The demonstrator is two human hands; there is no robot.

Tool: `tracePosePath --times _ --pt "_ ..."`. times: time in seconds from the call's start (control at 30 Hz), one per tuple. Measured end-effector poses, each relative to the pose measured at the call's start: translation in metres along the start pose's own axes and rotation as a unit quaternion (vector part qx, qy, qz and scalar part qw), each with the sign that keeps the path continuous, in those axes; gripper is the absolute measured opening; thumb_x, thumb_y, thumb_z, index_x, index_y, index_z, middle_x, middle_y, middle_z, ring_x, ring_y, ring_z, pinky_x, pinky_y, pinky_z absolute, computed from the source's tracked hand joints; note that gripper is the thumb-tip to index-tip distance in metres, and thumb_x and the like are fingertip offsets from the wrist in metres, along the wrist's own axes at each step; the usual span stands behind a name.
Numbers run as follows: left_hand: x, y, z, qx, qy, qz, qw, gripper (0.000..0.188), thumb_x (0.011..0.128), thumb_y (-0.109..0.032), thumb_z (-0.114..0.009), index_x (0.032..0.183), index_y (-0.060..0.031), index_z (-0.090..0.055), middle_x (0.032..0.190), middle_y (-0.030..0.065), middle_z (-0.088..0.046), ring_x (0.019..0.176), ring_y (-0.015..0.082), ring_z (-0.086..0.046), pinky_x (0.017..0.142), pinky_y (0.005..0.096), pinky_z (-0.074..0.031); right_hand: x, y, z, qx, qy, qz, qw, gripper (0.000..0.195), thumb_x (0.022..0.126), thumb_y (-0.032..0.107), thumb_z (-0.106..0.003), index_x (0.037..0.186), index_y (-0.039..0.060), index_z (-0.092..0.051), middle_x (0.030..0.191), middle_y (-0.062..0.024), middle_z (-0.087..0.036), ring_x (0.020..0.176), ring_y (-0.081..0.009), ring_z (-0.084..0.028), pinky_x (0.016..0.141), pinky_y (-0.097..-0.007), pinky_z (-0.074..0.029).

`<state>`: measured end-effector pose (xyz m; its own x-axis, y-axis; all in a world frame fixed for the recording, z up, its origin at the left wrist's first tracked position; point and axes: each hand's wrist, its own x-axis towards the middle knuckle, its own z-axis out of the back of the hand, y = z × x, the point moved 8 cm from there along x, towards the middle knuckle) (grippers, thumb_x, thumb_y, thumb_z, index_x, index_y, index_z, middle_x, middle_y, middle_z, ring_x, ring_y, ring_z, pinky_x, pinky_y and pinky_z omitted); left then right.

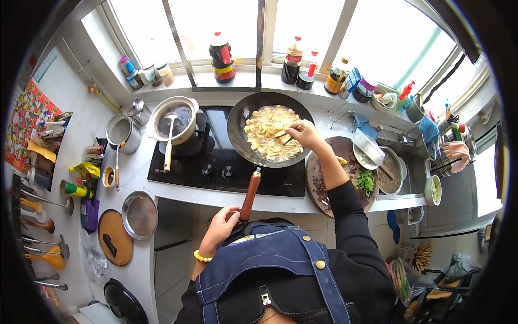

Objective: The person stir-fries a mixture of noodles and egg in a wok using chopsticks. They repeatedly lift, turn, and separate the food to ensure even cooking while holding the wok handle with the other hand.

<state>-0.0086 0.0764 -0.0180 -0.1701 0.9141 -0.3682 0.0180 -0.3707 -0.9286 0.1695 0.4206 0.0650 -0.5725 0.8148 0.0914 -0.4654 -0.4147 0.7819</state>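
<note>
My right hand (303,133) is closed around chopsticks, whose tips reach into the food in a black wok (238,141). Pale yellow pieces of food (267,129) bubble in oil across the wok's middle. The wok stands on the right side of a black glass cooktop (238,180), its wooden handle (251,194) pointing towards me. Near the end of that handle is my left hand (224,222), fingers bent; whether it touches the handle I cannot tell. On the left burner stands a pot (153,131) of dark liquid, with a slotted ladle (169,141) across its rim.
Right of the cooktop lies a round cutting board (315,190) bearing chopped greens (365,183). A cleaver (370,150) rests over a bowl beside the sink (408,164). Sauce bottles (222,60) line the windowsill. A saucepan (121,129) and a metal lid (139,214) are at left.
</note>
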Motion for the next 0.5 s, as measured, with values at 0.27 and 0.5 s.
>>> tracePosePath --times 0.27,0.5 --pt "-0.005 0.000 0.003 -0.021 -0.011 0.006 1.000 0.032 0.097 -0.017 -0.059 0.123 0.0021 -0.058 0.105 0.0093 -0.067 0.095 0.0135 -0.062 0.083 0.0269 -0.051 0.030 0.012 0.058 0.165 -0.047 -0.050 0.984 0.024 0.093 0.021 -0.068 0.088 -0.0024 -0.070 0.070 0.0005 -0.064 0.062 -0.0069 -0.056 0.058 -0.0231 -0.047" --pt "-0.005 0.014 0.005 -0.021 -0.021 -0.003 1.000 0.031 0.097 -0.018 -0.059 0.122 0.0014 -0.059 0.105 0.0082 -0.066 0.095 0.0132 -0.062 0.085 0.0277 -0.050 0.068 0.006 -0.004 -0.058 -0.133 0.108 0.983 0.021 0.089 0.024 -0.071 0.091 0.0027 -0.071 0.081 -0.0119 -0.066 0.072 -0.0232 -0.063 0.066 -0.0335 -0.049"
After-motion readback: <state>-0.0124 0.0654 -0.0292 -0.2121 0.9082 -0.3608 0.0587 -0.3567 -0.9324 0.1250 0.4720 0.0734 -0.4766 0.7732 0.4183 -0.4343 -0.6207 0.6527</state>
